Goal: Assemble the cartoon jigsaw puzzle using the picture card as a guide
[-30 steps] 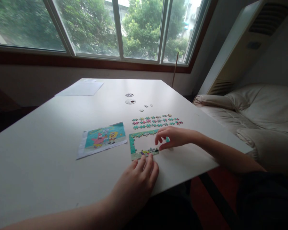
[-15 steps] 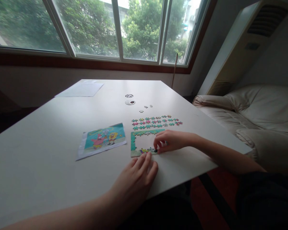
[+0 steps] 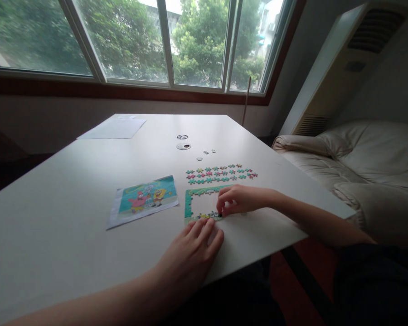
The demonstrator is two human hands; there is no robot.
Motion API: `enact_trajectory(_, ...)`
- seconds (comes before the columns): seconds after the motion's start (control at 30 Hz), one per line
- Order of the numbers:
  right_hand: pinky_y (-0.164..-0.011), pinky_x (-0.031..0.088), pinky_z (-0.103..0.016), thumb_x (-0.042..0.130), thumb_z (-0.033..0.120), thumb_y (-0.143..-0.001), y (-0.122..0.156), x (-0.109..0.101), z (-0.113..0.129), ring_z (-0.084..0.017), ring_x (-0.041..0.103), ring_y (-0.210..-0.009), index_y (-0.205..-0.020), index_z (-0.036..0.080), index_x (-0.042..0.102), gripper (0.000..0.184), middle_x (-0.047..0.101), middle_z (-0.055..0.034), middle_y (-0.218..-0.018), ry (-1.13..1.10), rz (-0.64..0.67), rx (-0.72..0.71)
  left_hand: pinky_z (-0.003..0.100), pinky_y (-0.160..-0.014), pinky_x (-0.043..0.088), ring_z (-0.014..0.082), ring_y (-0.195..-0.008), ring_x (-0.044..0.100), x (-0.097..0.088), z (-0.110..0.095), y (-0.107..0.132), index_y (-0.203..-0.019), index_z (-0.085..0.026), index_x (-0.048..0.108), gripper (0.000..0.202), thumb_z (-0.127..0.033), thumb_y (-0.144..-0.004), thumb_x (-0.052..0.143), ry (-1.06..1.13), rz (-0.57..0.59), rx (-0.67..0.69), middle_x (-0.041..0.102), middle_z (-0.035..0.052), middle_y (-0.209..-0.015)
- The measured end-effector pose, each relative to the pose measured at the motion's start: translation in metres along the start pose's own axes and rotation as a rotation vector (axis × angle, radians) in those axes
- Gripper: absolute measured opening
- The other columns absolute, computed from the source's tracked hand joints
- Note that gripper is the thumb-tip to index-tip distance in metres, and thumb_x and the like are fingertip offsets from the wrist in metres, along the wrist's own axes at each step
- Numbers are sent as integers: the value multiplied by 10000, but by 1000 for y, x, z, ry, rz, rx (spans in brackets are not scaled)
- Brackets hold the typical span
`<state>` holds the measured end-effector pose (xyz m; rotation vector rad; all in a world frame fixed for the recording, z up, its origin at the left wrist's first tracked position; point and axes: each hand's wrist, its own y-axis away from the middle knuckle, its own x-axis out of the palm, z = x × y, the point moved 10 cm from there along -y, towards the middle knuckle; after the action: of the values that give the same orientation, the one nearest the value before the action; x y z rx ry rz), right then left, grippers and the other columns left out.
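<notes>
The left forearm [image 3: 122, 292] is cut off at eight o'clock of the view. The left hand [image 3: 193, 244] lies palm down, fingers loosely extended, gripping nothing visible; its fingertips cover part of the lower edge of the puzzle [image 3: 188, 203]. The puzzle lies flat on the table at six o'clock of the view's centre, its right side mostly hidden by the right hand [image 3: 236, 199]. There the fingers curl toward the thumb over the lower border; whether they pinch a piece, I cannot tell. The dark sleeve [image 3: 370, 276] melts into shadow at four o'clock.

At the puzzle's nine o'clock is a creased paper print [image 3: 148, 197] with pink and yellow cartoon figures on teal. At eleven sit two flat discs [image 3: 183, 146], markings too small to read. The puzzle's teal border has a knobbed inner edge. At twelve are three small pale pieces [image 3: 199, 159], and nearer, toward one, three rows of knobbed coloured pieces [image 3: 221, 173].

The table [image 3: 54, 217] is smooth and white, with a thin paper sheet [image 3: 112, 129] at ten o'clock. Sliding windows [image 3: 132, 40] span twelve; a creased, pale sofa [image 3: 367, 158] fills three.
</notes>
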<state>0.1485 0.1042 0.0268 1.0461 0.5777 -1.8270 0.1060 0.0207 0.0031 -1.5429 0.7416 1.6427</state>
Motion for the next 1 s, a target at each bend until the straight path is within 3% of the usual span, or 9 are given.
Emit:
enact_trajectory(0.47, -669, 425, -206, 585, 242, -805, 2, -1, -1, -92, 512, -714, -903, 153, 634, 141, 564, -34, -847, 25, 18, -14, 447, -897, 429, 309, -1113, 476, -4, -1, -3, -1176, -111, 490, 341, -146, -841, 440, 17, 3, -3, 455, 209, -1302)
enact_trajectory(0.63, -674, 407, -232, 626, 303, -767, 13, -19, -24, -115, 501, -748, -901, 146, 591, 209, 577, -41, -871, 97, 17, 100, 438, -883, 436, 306, -1099, 492, -4, -2, -2, -1170, -105, 490, 323, -157, -859, 420, -11, 0, 19, 459, 222, -1293)
enact_trajectory(0.8, -659, 399, -242, 681, 361, -699, 27, -33, -52, -129, 496, -764, -1021, 168, 563, 393, 560, -62, -996, 145, 1, 257, 427, -877, 437, 298, -1103, 495, -5, -1, -2, -1159, -114, 493, 308, -161, -865, 412, -24, -14, 17, 448, 211, -1308)
enact_trajectory(1.0, -686, 392, -256, 690, 350, -691, 27, -31, -49, -148, 506, -789, -1023, 171, 586, 391, 570, -66, -979, 201, 28, 285, 380, -868, 451, 280, -1096, 506, -9, -10, -4, -1136, -108, 505, 287, -137, -868, 408, -21, -89, 74, 497, 178, -1272)
